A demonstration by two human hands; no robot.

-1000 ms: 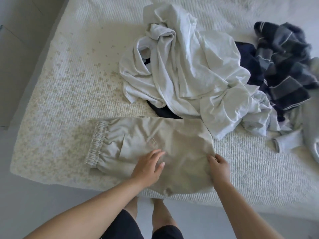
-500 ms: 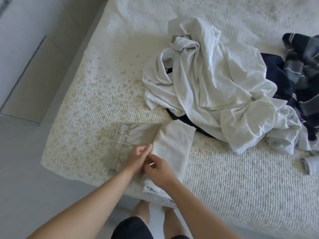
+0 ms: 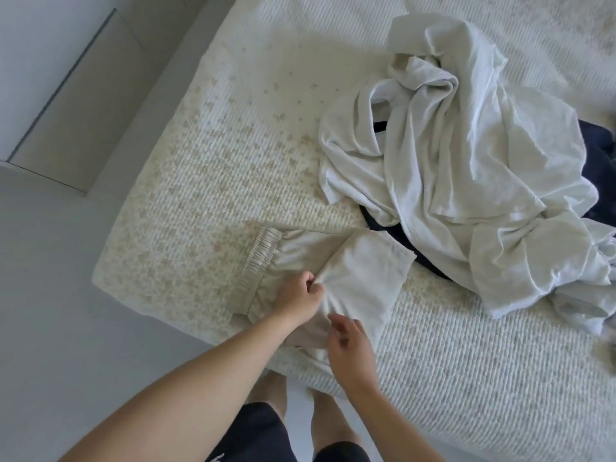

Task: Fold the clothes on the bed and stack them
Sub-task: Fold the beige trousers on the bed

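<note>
Two bare forearms, no sleeves, watch or rings visible. Left hand (image 3: 298, 296) and right hand (image 3: 350, 345) ungloved. Dark shorts (image 3: 260, 431) on both legs, hems above the knees, with a small white marking near the lower edge of the left leg. Bare lower legs and bare feet (image 3: 328, 408) below.

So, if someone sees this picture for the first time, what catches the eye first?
Probably the big crumpled white garment heaped on the right of the bed, over dark clothes. Next, at the near edge, the half-folded beige shorts: the left hand pinches the folded flap, the right hand hovers beside it.
</note>
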